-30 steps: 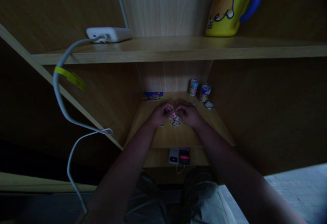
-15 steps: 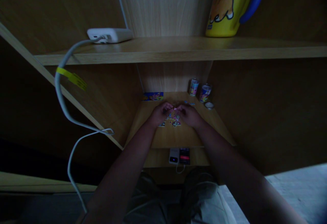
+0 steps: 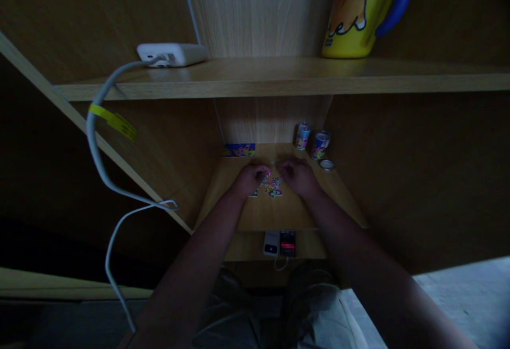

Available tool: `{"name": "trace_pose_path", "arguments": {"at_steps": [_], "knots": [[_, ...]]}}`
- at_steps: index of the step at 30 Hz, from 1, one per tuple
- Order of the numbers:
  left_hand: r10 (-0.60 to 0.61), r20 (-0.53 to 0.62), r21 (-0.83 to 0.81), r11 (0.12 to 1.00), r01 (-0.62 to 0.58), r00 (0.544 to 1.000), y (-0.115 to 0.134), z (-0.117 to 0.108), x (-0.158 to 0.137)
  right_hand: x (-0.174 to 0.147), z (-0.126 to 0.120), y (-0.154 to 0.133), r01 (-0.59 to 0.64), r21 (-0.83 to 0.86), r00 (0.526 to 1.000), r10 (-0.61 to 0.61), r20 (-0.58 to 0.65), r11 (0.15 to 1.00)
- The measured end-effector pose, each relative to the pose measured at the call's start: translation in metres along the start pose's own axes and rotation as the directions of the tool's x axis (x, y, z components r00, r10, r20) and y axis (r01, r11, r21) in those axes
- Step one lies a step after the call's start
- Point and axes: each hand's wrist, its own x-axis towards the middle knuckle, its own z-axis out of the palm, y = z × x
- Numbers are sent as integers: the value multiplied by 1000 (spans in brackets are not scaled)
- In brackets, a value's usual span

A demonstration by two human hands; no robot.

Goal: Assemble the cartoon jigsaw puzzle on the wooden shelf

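Over the lower shelf board, my left hand (image 3: 247, 179) is closed in a pinch on a small pink jigsaw puzzle piece (image 3: 268, 174). My right hand (image 3: 298, 177) is a short way to the right, its thumb and fingers curled together; whether a piece is between them is too small to tell. A small pale piece (image 3: 273, 162) shows just beyond the fingertips. Between and below the hands lie several colourful loose puzzle pieces (image 3: 274, 187). Another piece (image 3: 253, 194) lies partly hidden under my left wrist.
A blue picture card (image 3: 239, 150) lies at the back left. Two printed cans (image 3: 302, 136) (image 3: 320, 145) and a round lid (image 3: 326, 164) stand at the back right. Nearer are a power bank (image 3: 271, 243) and phone (image 3: 287, 244). Above, the upper shelf (image 3: 258, 81) holds a white charger (image 3: 171, 54) and yellow mug (image 3: 350, 19).
My hands have moved apart and slightly down from where their fingertips met around the pink piece. The pink piece is now in the left fingers only.
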Motion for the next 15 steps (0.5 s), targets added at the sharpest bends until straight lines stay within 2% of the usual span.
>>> {"name": "trace_pose_path", "arguments": {"at_steps": [4, 8, 12, 15], "knots": [[-2, -36, 146, 989, 8, 999, -1, -2, 1, -4, -2, -3, 76, 35, 994, -79, 73, 996], [-2, -54, 204, 979, 14, 999, 0, -3, 1, -6, 1, 1, 98, 80, 987, -107, 117, 992], [37, -69, 232, 973, -20, 997, 1, -5, 1, -4, 5, 7, 135, 149, 982, -153, 115, 980], [80, -134, 239, 970, -46, 988, 3, -8, 0, -2, 6, 8, 152, 198, 981, -172, 90, 968]]}}
